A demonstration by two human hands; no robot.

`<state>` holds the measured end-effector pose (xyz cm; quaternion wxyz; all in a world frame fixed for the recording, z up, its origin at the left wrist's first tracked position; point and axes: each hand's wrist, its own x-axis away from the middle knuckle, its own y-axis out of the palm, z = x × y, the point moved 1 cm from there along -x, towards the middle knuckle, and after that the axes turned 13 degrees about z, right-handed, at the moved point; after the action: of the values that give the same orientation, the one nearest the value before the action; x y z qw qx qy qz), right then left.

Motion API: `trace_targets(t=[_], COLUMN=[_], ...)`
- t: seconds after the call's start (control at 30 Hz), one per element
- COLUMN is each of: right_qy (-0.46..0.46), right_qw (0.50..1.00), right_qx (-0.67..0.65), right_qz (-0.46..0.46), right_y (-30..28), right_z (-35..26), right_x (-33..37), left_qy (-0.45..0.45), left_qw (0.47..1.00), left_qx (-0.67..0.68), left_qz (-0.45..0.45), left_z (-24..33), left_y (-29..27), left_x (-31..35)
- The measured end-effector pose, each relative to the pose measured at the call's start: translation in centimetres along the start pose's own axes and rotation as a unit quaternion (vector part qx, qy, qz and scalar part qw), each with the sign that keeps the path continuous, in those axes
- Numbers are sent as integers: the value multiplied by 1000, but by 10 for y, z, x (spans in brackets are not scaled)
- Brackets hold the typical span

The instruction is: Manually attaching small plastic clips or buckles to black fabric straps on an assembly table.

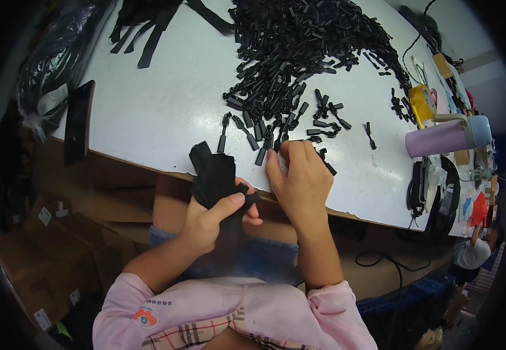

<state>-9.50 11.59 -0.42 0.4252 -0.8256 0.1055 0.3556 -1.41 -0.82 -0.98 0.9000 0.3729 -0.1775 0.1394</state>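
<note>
A bundle of black fabric strips (215, 175) is gripped in my left hand (212, 216), just off the table's front edge. The thumb presses on a folded strip end, and the strips hang down below the fist. My right hand (302, 181) reaches over the edge onto the tabletop. Its fingers are curled, with thumb and index fingertip at a black zipper slider (282, 139) in the near part of the pile; the fingertips partly cover it. Several loose sliders with long pull tabs lie around, one slider (224, 133) just beyond the strips.
A large heap of black zipper sliders (305, 41) covers the far middle of the white table (148, 111). More black strips (154, 29) lie far left, near a dark flat panel (79, 122). A lilac bottle (439, 139) and yellow tape roll (422, 104) are at right. Cardboard boxes (60, 251) stand lower left.
</note>
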Motion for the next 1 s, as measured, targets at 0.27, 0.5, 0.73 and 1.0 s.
trace_targets(t=[0.27, 0.5, 0.73, 1.0], right_qy=[272, 218, 169, -20], right_qw=[899, 852, 875, 932], right_qx=[-335, -464, -442, -355], right_qz=[-74, -111, -103, -67], right_y=[-15, -30, -34, -32], right_z=[7, -4, -3, -4], right_x=[11, 24, 19, 16], left_qy=[147, 220, 211, 244], left_qw=[959, 942, 943, 924], left_qx=[-237, -254, -259, -296], left_qz=[51, 20, -11, 8], left_z=[-6, -7, -3, -4], left_y=[-7, 0, -3, -3], left_x=[-2, -2, -2, 0])
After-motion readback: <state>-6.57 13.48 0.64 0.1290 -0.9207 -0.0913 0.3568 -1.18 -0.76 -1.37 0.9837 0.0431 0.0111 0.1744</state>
